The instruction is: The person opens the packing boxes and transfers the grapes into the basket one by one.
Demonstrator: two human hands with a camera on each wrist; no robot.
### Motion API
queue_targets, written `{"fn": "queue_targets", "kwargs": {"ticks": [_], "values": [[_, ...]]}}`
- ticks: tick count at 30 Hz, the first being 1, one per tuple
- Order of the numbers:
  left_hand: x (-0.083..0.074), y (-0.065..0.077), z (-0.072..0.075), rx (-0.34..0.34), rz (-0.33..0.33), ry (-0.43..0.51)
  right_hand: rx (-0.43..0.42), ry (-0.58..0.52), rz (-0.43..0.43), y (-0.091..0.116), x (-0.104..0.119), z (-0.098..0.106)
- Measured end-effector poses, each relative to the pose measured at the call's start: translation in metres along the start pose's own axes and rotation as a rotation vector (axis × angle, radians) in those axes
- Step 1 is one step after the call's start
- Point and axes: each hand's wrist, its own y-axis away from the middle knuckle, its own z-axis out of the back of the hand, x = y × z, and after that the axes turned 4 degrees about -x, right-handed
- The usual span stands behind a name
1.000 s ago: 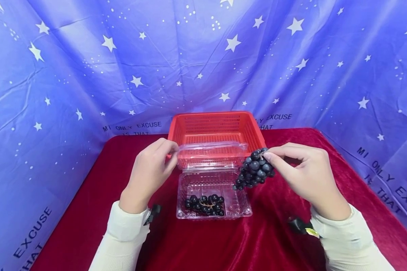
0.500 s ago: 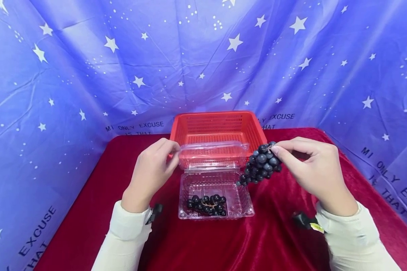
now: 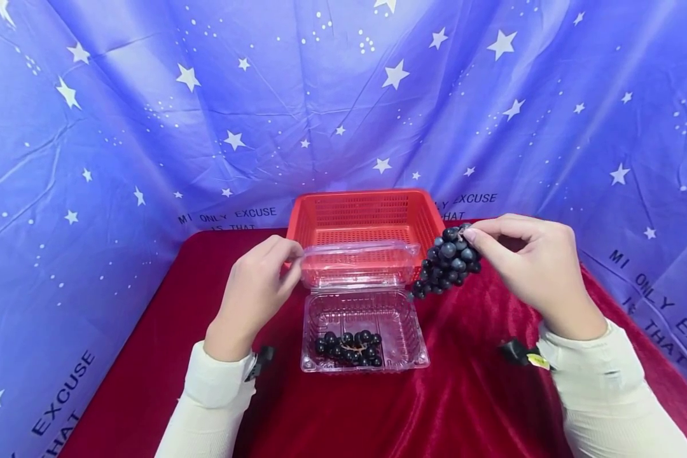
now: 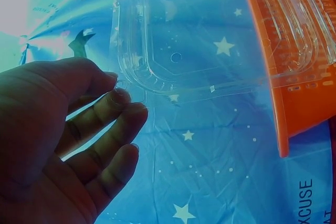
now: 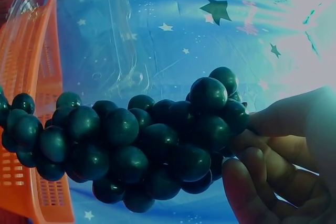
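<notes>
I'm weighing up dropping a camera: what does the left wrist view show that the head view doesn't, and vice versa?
Only the left wrist: the palm side of the left hand, with fingers the head view hides.
Only the head: the right hand pinching a bunch of grapes, and a second bunch in the clear tray.
Both: the left hand at a corner of the clear lid, the red basket and the starry backdrop.

The clamshell box (image 3: 397,318) is clear, glossy, ribbed plastic; the basket (image 3: 372,207), smooth plastic. The held grapes (image 3: 450,262) look smooth and softly sheened, the boxed grapes (image 3: 349,350) glossier. The worktop cloth (image 3: 464,394) looks velvety, the backdrop (image 3: 343,83) creased, satiny cloth.
</notes>
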Motion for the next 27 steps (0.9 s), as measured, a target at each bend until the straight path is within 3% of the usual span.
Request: {"fn": "queue_targets", "kwargs": {"ticks": [27], "values": [[-0.002, 0.000, 0.001, -0.005, -0.002, -0.003, 0.024, 0.097, -0.003, -0.049, -0.003, -0.008]]}}
